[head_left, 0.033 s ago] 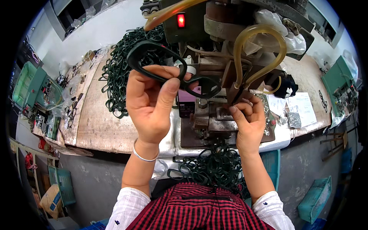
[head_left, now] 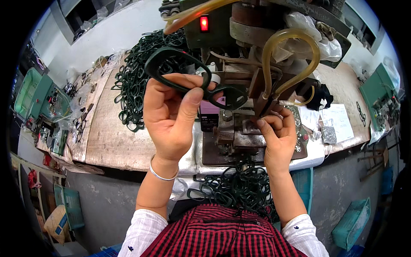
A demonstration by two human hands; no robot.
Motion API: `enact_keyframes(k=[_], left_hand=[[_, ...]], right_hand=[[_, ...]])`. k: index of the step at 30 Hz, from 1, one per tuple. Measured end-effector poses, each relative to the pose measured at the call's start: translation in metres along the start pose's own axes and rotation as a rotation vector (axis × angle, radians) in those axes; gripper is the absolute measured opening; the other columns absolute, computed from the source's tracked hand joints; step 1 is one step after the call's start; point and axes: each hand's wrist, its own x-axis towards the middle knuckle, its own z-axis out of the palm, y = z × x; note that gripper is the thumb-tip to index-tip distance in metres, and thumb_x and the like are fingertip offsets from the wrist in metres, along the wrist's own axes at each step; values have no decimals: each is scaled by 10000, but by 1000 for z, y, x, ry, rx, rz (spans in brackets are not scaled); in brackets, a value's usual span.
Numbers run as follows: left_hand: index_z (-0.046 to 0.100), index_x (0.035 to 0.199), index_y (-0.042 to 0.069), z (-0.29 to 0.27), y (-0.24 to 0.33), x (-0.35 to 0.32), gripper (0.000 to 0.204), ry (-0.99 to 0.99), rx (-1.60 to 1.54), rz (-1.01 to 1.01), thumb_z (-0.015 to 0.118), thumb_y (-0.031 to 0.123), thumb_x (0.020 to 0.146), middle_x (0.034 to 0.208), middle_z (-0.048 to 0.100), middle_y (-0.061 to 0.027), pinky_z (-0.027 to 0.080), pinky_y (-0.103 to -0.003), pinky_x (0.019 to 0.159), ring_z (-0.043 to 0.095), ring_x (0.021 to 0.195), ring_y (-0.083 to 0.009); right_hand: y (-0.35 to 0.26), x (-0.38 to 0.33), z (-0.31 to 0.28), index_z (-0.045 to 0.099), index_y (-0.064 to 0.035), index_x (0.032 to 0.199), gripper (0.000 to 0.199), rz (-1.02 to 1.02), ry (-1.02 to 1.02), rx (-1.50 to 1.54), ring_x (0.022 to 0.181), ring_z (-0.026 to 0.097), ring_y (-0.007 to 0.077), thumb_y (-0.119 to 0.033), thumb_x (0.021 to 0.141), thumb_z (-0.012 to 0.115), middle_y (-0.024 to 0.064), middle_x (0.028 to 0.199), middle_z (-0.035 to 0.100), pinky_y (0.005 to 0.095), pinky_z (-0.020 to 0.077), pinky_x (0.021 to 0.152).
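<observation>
A dark green eyeglass frame point(head_left: 159, 77) without lenses is held tilted in the air by my left hand point(head_left: 173, 118), thumb and fingers pinching it near the bridge. One rim points up and left; the other reaches right, close to the press machine point(head_left: 256, 85). My right hand point(head_left: 279, 139) is closed in a pinch just under the machine's upright tool, above a metal fixture block point(head_left: 248, 139). Whatever sits between those fingertips is too small or hidden to name. A heap of similar dark frames point(head_left: 239, 184) lies in front of me, below the machine's base.
A large pile of dark frames point(head_left: 141, 81) covers the table behind my left hand. A yellowish hose point(head_left: 317, 55) loops from the machine, and a red switch point(head_left: 204, 23) glows. A phone point(head_left: 209, 118) stands beside the fixture. Green machines point(head_left: 45, 100) stand at both sides; papers point(head_left: 338, 122) lie right.
</observation>
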Motion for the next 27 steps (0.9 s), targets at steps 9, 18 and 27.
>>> enact_keyframes(k=[9,18,27], left_hand=[[508,1078,-32,4,11,0,164,32,82,-117,575,-72,934,1019,628,-117,536,-304,873,653,967,-179],[609,824,47,23,7,-46,133,-655,557,579,702,32,731,1115,692,-122,613,-347,716,700,890,-253],[597,774,121,19,-19,-56,141,-746,646,571,681,215,711,1007,687,-41,536,-296,631,631,775,-174]], right_hand=[[-12,-6,9,460,33,1302,408,69,99,38,994,626,125,50,917,596,88,1053,670,254,471,924],[34,1,-116,703,-39,1034,223,-256,105,-1418,1324,454,415,-92,817,695,225,1311,586,487,364,1105],[57,15,-151,739,-6,955,139,-256,128,-1231,1083,631,319,-51,834,687,150,1122,702,381,473,971]])
